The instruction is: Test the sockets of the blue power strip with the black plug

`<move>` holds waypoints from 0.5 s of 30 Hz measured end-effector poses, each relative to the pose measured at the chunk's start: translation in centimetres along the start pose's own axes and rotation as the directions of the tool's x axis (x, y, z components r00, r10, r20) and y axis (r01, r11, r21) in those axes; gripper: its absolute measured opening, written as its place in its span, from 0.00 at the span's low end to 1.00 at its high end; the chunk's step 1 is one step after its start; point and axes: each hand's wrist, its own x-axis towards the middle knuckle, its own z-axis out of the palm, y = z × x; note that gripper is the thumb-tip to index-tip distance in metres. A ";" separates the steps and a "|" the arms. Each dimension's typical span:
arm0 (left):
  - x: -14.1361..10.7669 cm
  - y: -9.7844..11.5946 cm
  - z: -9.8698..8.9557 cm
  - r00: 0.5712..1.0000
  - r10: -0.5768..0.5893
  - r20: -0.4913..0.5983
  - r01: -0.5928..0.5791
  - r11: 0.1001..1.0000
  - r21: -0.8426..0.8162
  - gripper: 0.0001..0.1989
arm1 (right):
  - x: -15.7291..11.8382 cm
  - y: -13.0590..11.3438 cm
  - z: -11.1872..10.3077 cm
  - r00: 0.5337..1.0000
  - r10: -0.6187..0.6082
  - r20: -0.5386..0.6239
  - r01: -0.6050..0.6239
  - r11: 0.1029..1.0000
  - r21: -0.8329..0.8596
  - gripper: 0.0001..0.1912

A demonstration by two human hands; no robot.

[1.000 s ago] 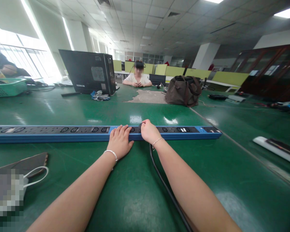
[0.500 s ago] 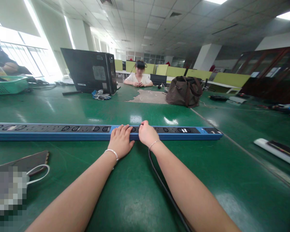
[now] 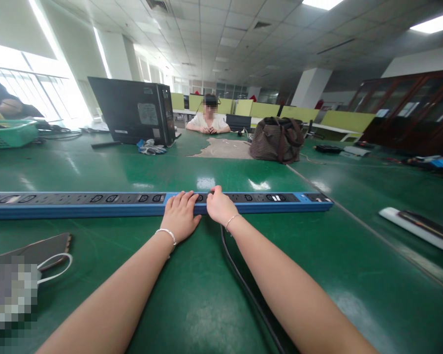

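A long blue power strip with black sockets lies across the table in front of me. My left hand lies over its middle, fingers across the top to the far edge and thumb by the front side, steadying it. Just to the right, my right hand is closed around the plug end of a black power cord, pressed against a socket. The fingers mostly hide the plug, so how deep it sits cannot be seen. From under my right wrist the cord runs down towards me.
A black computer case, gloves and a brown bag stand farther back. A phone-like slab lies at left, a white-and-black bar at right, a green basket at far left. One person sits opposite, another at far left.
The whole view has shifted slightly, so things appear a little farther left. Both hands keep the same place on the power strip, the right still closed at the same socket.
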 end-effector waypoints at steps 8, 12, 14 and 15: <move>0.2 0.1 -0.1 1.000 -0.011 -0.005 0.011 1.000 0.007 0.27 | -1.0 6.5 -3.3 0.965 -0.246 -0.094 0.241 0.969 -0.062 0.19; 0.4 0.3 -0.2 0.999 -0.041 0.007 0.041 0.999 -0.006 0.26 | -1.8 10.3 -3.0 0.857 -0.330 -0.396 0.251 0.938 -0.238 0.16; 0.4 0.3 -0.3 0.998 -0.063 -0.005 0.062 0.998 -0.024 0.26 | -1.7 11.5 -2.5 0.803 -0.398 -0.444 0.287 0.911 -0.297 0.16; 0.5 0.3 -0.4 0.998 -0.065 -0.020 0.065 0.997 -0.033 0.26 | -1.5 11.8 -2.2 0.785 -0.420 -0.455 0.298 0.901 -0.316 0.15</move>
